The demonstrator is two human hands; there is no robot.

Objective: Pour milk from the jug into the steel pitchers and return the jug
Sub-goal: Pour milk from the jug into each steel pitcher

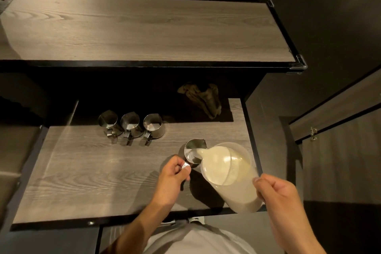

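Wood-grain counter (86,171) w/ black edging, upper shelf (144,27) behind it; dark floor beyond counter's right edge. Clear jug (231,173) of milk, tilted over counter's front-right corner, spout over the held steel pitcher (192,153); right hand (276,194) closed on jug's handle side. Left hand (173,177) grips that pitcher's handle, just left of jug. Three more steel pitchers (131,125) in a row toward counter's back, well apart from hands. Crumpled cloth (203,99) at back right. Counter's left half bare.
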